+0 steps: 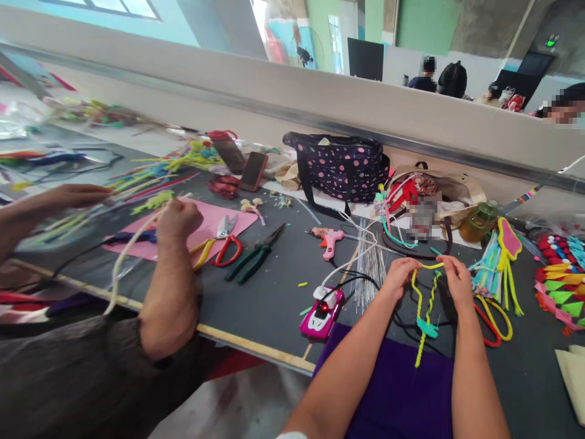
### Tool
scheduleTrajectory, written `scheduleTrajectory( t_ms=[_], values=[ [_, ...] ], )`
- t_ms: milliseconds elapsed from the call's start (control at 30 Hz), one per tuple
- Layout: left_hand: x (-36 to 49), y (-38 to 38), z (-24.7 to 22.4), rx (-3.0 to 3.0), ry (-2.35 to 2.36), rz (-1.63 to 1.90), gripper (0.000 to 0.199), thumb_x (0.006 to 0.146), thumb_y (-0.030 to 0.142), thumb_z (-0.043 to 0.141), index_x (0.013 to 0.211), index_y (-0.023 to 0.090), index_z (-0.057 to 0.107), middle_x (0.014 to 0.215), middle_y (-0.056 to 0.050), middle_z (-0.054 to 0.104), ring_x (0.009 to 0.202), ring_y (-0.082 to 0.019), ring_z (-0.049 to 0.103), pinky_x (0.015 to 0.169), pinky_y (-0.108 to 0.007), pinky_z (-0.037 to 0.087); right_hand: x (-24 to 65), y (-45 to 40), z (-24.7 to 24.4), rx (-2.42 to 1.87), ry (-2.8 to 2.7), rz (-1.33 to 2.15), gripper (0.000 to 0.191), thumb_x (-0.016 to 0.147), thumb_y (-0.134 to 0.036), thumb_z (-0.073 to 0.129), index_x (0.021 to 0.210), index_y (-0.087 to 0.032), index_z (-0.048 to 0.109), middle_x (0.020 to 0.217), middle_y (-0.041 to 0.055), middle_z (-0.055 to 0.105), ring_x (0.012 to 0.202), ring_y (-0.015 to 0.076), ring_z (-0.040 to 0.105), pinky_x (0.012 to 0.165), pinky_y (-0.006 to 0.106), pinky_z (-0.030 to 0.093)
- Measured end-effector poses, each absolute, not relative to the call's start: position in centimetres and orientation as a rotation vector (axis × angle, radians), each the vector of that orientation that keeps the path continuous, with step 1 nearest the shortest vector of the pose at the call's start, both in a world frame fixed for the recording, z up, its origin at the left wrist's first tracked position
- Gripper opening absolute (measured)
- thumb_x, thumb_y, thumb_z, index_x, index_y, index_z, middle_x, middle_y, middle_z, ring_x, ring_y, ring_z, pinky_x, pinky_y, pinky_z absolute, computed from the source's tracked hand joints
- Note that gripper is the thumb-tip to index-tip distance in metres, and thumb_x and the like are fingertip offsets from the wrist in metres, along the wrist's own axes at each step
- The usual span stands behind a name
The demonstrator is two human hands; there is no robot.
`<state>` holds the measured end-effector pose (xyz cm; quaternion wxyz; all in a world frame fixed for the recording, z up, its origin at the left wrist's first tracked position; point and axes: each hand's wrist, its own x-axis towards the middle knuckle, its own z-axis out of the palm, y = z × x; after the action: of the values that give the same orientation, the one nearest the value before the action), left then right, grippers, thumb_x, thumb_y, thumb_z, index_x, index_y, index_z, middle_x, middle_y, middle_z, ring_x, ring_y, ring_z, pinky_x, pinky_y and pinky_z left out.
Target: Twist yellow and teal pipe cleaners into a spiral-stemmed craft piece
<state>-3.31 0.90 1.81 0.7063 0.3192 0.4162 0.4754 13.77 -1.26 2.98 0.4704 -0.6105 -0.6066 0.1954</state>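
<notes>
A yellow pipe cleaner (431, 266) is stretched between my two hands. My left hand (402, 279) pinches one side of it, and my right hand (457, 281) pinches the other side. Below them hangs a yellow pipe-cleaner piece (419, 353), partly twisted, with a fuzzy teal part (427, 328) around its middle. Whether it joins the stretched length on both sides is hard to see. Beneath my hands lie a dark table top and a purple cloth (388, 384). Red-and-yellow-handled scissors (496, 320) rest beside my right wrist, their blades hidden.
A co-worker's hand (178, 219) holds a pale strand at the left. Pliers (256, 256), other scissors (219, 244), a pink glue gun (326, 239) and a magenta power strip (322, 314) lie between us. Behind stand a dark patterned bag (340, 167) and an amber bottle (478, 222).
</notes>
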Motion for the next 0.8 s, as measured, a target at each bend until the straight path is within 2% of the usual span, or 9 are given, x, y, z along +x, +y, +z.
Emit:
scheduleTrajectory(
  t_ms=[200, 333, 500, 633, 800],
  values=[
    [-3.29, 0.95, 2.08, 0.827, 1.002, 1.108, 0.01, 0.057, 0.024, 0.061, 0.057, 0.014, 0.062, 0.048, 0.003, 0.05, 0.043, -0.006, 0.038, 0.046, -0.02, 0.024, 13.42, -1.41, 3.0, -1.515, -1.587, 0.615, 0.065, 0.092, -0.066, 0.026, 0.098, -0.022, 0.074, 0.097, 0.0083, 0.074, 0.096, 0.0252, 0.065, 0.089, 0.037, 0.045],
    [-3.13, 0.88, 2.06, 0.923, 1.065, 1.151, 0.01, 0.059, 0.023, 0.059, 0.055, 0.014, 0.06, 0.047, 0.005, 0.047, 0.045, -0.006, 0.036, 0.047, -0.02, 0.024, 13.67, -1.41, 2.92, -1.516, -1.558, 0.642, 0.068, 0.091, -0.068, 0.025, 0.097, -0.023, 0.075, 0.091, 0.008, 0.074, 0.092, 0.0251, 0.066, 0.087, 0.037, 0.047],
    [-3.09, 0.75, 1.79, 1.016, 1.151, 1.183, 0.01, 0.06, 0.024, 0.06, 0.057, 0.015, 0.059, 0.048, 0.006, 0.046, 0.047, -0.007, 0.037, 0.049, -0.02, 0.025, 13.6, -1.49, 3.29, -1.55, -1.656, 0.566, 0.05, 0.091, -0.061, 0.039, 0.093, -0.026, 0.075, 0.095, 0.005, 0.075, 0.097, 0.0255, 0.063, 0.091, 0.039, 0.044],
    [-3.16, 0.76, 1.69, 1.07, 1.199, 1.192, 0.009, 0.061, 0.023, 0.06, 0.057, 0.015, 0.06, 0.051, 0.005, 0.047, 0.051, -0.008, 0.04, 0.05, -0.02, 0.027, 13.73, -1.49, 3.28, -1.501, -1.674, 0.58, 0.04, 0.093, -0.046, 0.039, 0.094, -0.027, 0.074, 0.095, 0.0031, 0.074, 0.095, 0.0233, 0.062, 0.089, 0.038, 0.044],
    [-3.34, 0.72, 1.9, 1.24, 1.291, 1.199, 0.008, 0.064, 0.022, 0.059, 0.059, 0.015, 0.062, 0.056, 0.003, 0.054, 0.056, -0.01, 0.046, 0.054, -0.021, 0.032, 14.11, -1.39, 2.86, -1.476, -1.753, 0.484, 0.025, 0.084, -0.035, 0.053, 0.095, -0.025, 0.074, 0.094, 0.0032, 0.074, 0.094, 0.0239, 0.061, 0.09, 0.039, 0.043]
  ],
)
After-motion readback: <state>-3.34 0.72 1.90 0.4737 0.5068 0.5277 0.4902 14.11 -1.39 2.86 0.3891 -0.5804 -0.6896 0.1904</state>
